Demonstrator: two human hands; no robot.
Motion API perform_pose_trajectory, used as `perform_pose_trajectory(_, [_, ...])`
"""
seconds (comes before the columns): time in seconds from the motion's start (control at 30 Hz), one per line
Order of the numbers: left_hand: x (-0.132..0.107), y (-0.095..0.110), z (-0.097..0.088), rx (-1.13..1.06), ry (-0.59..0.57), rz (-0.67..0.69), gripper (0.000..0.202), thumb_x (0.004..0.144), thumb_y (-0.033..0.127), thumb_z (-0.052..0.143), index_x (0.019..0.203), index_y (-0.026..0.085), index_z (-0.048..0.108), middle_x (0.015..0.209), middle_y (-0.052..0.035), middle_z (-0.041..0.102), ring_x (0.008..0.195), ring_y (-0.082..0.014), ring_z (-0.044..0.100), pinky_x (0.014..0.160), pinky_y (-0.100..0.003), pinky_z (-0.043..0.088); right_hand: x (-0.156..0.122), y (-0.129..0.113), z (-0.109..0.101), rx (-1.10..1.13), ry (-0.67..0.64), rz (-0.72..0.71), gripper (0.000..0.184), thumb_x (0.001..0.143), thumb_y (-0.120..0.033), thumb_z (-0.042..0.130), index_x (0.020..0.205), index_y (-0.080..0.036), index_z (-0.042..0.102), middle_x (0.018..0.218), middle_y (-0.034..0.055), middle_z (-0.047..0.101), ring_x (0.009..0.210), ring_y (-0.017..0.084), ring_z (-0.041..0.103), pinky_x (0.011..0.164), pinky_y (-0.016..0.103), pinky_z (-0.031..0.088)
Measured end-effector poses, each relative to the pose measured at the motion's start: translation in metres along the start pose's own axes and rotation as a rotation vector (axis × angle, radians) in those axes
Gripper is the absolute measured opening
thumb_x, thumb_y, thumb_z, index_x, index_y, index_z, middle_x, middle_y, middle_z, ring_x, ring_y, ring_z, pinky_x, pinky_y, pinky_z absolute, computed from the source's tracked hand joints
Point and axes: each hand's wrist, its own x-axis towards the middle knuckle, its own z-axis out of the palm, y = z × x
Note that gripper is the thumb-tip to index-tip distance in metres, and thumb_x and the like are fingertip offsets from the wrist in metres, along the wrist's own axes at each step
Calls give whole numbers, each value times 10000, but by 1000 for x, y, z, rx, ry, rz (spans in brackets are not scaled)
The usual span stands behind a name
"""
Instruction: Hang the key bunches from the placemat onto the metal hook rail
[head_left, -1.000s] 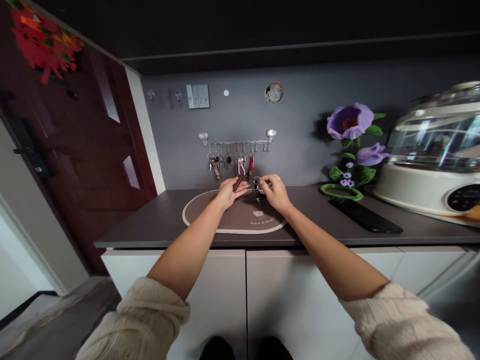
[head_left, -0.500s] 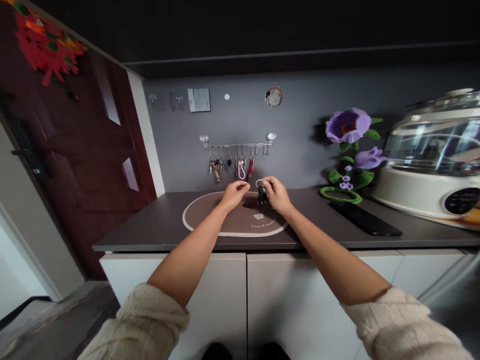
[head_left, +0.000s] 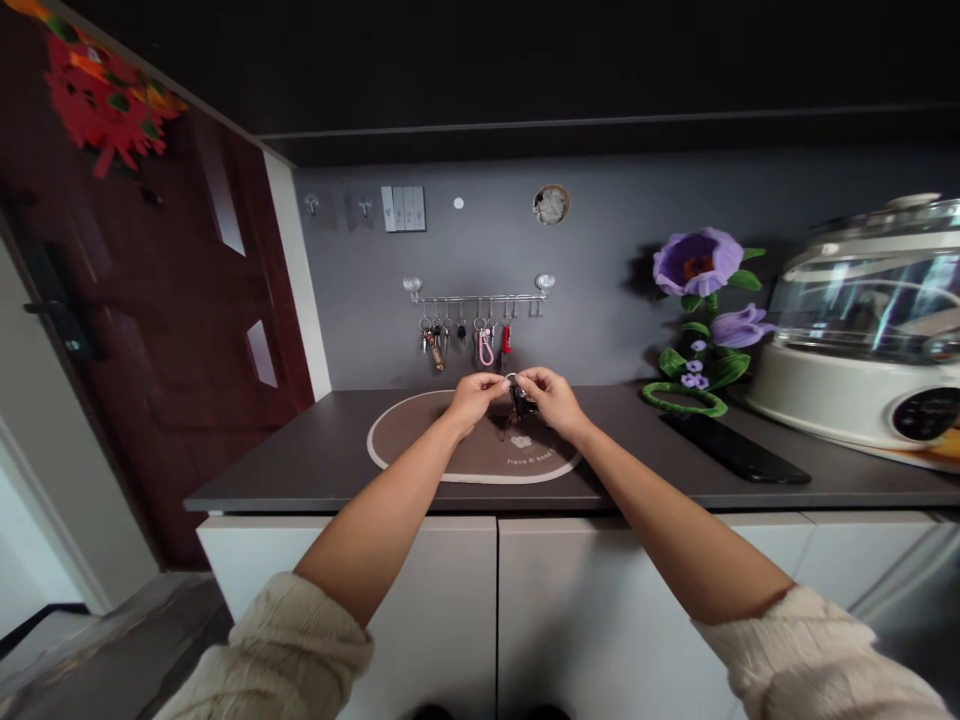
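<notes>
Holding a key ring (head_left: 511,380), left hand (head_left: 474,400), right hand (head_left: 551,400), over placemat (head_left: 420,450)

Wall rail (head_left: 478,298) w/ hung keys (head_left: 435,340); purple felt flower (head_left: 697,262) by glass-lid cooker (head_left: 862,330), blk device (head_left: 735,448) on counter (head_left: 630,450).

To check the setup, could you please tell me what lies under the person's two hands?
Below the left hand and right hand lies a brown oval mat. A dark key fob hangs between them, partly hidden by fingers.
</notes>
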Motion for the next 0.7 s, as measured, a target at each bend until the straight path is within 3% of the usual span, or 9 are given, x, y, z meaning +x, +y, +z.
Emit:
perform_pose_trajectory(0.13, [1,-2,1,-41,54,-18,230,558,302,663,724,143,649,645,-10,611,571,-87,482,602,-227,361,-1,-3,1,120,-35,85,306,682,-445,509,775,-155,533,653,6,561,558,103,494,560,243,403])
perform_pose_trajectory(0.37, [1,-1,4,-15,28,-31,351,551,372,655,793,119,640,659,-22,611,536,-72,454,504,-196,315,-2,-3,1,147,9,87,282,674,-438,523,742,-165,506,637,-20,517,559,88,458,553,227,380])
perform_pose_trajectory(0.47, [1,-1,4,13,76,-20,376,585,395,620,837,115,625,669,-29,609,521,-69,450,503,-199,323,-1,-2,1,195,6,99,268,685,-439,509,750,-180,484,634,-26,501,557,90,458,553,232,385])
perform_pose_trajectory(0.7, [6,-10,-1,308,230,90,313,686,404,493,724,112,600,628,-42,596,569,-111,508,569,-228,368,13,-14,-3,299,85,210,237,667,-404,530,735,-193,448,643,-38,462,541,76,435,510,210,386])
